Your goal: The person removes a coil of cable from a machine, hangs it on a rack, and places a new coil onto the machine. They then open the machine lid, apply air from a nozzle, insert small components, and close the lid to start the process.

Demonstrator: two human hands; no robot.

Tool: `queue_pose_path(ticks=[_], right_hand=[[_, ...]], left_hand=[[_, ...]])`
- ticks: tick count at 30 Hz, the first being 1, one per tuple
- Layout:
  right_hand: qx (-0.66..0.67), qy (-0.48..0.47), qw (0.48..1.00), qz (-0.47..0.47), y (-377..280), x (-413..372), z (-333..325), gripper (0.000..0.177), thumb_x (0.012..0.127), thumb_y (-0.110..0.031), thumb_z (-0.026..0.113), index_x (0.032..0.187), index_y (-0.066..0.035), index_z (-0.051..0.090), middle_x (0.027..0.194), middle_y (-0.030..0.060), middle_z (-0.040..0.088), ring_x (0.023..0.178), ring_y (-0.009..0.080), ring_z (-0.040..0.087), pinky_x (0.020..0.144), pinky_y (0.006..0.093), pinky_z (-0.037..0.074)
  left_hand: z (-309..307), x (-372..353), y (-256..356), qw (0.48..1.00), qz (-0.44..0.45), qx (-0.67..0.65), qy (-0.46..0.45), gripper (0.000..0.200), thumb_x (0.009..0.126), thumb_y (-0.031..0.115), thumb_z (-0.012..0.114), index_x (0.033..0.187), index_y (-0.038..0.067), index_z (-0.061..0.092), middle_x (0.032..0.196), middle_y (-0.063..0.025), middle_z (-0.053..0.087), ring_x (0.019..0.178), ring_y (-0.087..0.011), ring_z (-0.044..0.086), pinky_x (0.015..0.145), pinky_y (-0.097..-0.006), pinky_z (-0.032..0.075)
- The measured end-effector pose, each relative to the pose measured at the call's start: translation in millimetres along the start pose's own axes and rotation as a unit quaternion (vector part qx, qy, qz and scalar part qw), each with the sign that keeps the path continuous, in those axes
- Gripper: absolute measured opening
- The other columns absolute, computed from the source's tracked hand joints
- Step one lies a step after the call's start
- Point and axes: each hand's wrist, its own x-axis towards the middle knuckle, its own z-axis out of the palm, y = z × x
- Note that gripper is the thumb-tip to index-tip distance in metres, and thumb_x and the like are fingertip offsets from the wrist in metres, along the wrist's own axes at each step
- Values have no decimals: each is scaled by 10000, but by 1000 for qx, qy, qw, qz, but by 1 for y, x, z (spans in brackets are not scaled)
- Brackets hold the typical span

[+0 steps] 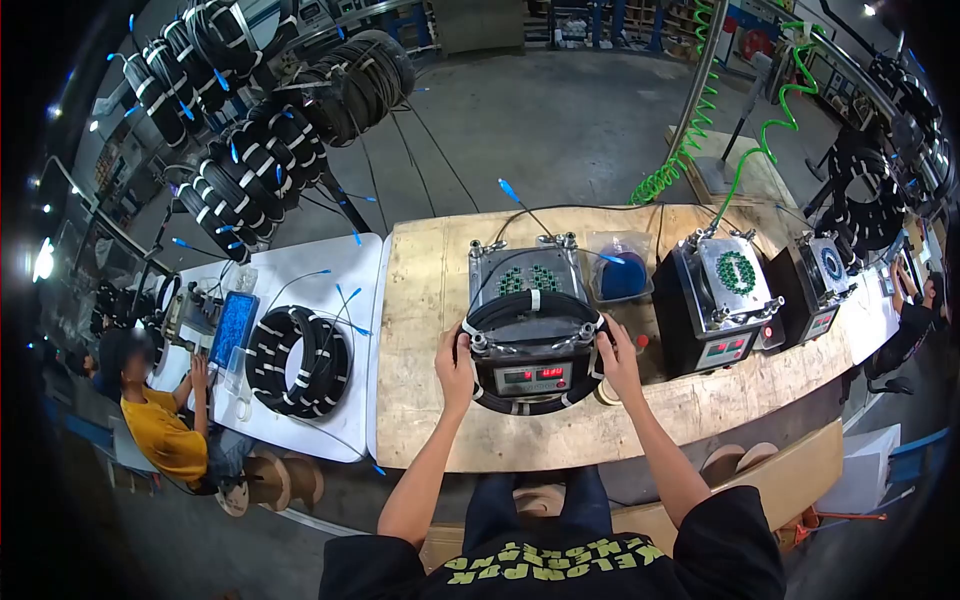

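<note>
A coil of black cable (560,303), bound with white ties, is gripped at its two sides. My left hand (455,368) is closed around its left side, and my right hand (619,358) around its right. The ring is held in front of a machine (531,378) with a red-lit display, which shows through its middle. Behind the coil's upper edge is the machine's metal top plate (487,268) with small green pieces. A cable end with a blue connector (507,190) sticks up beyond the machine.
Two similar machines (705,335) (808,315) stand at right on the wooden table (425,300). A bag of blue material (620,278) lies between. On the white table (300,440) at left are stacked coils (265,360); a person (165,425) sits there. Green air hoses (655,185) hang behind.
</note>
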Motion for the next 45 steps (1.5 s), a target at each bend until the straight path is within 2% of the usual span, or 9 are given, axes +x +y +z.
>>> queue_pose_path(ticks=[3, 7, 9, 11, 19, 28, 34, 38, 45], right_hand=[[18, 35, 997, -63, 11, 0, 8, 409, 1052, -224, 523, 1382, 18, 540, 1052, 158, 603, 939, 267, 588, 870, 356, 462], [70, 76, 992, -75, 22, -4, 22, 419, 1085, -248, 478, 1389, 37, 523, 930, 79, 546, 823, 174, 520, 765, 329, 447], [93, 87, 989, -75, 31, -11, 30, 427, 1101, -250, 455, 1397, 51, 518, 1101, 100, 588, 987, 178, 537, 906, 312, 419], [116, 100, 985, -82, 33, -7, 34, 436, 1116, -252, 433, 1405, 65, 512, 1272, 120, 630, 1152, 182, 554, 1047, 296, 391], [109, 53, 987, -107, 34, 7, 22, 473, 1088, -335, 485, 1322, 69, 555, 1191, 171, 654, 1089, 222, 589, 994, 313, 432], [10, 73, 981, -178, 32, 55, 27, 392, 1080, -299, 522, 1223, 45, 645, 713, 37, 529, 710, 138, 468, 699, 309, 414], [93, 11, 989, -118, 32, 52, 18, 431, 1072, -314, 538, 1268, 56, 645, 925, 75, 687, 887, 133, 595, 857, 295, 464], [29, -47, 986, -160, -3, 88, 17, 451, 1037, -339, 597, 1277, 38, 648, 1091, 103, 722, 1036, 189, 648, 918, 314, 485], [83, -29, 977, -197, -113, 140, 49, 459, 874, -120, 765, 1251, -61, 512, 749, 57, 637, 683, 118, 618, 619, 307, 474]], left_hand=[[6, -4, 2, 998, 37, 28, 41, 281, 1083, 130, 472, 1245, -43, 623, 959, -68, 628, 813, -130, 548, 741, -273, 455], [14, -2, 7, 991, 82, 44, 92, 289, 1074, 141, 464, 1225, -32, 641, 964, -136, 673, 864, -246, 627, 797, -336, 489], [16, -6, 4, 986, 106, 54, 114, 297, 1067, 170, 470, 1212, -8, 658, 1036, -172, 680, 912, -336, 657, 820, -381, 501], [14, -8, 7, 986, 108, 65, 113, 329, 1087, 192, 460, 1256, -25, 641, 1071, -196, 718, 959, -304, 678, 874, -360, 504], [3, 5, -9, 993, 109, -37, 22, 358, 1083, 206, 485, 1308, -41, 614, 1149, -173, 690, 1037, -262, 645, 933, -349, 491], [-5, -13, -23, 984, 26, -175, 9, 425, 1090, 294, 529, 1314, -51, 637, 1020, -47, 689, 897, -91, 620, 786, -251, 522], [-19, -1, -17, 980, 7, -190, -63, 446, 1067, 284, 572, 1374, -39, 591, 1069, -74, 704, 946, -110, 640, 845, -267, 517], [-19, 42, 26, 986, 115, -45, -113, 489, 1008, 216, 654, 1425, -11, 540, 1059, -86, 691, 918, -123, 636, 834, -271, 517], [12, 103, 143, 947, 276, 64, -154, 564, 880, 92, 750, 1406, 79, 547, 804, -102, 632, 733, -173, 616, 711, -312, 513]])
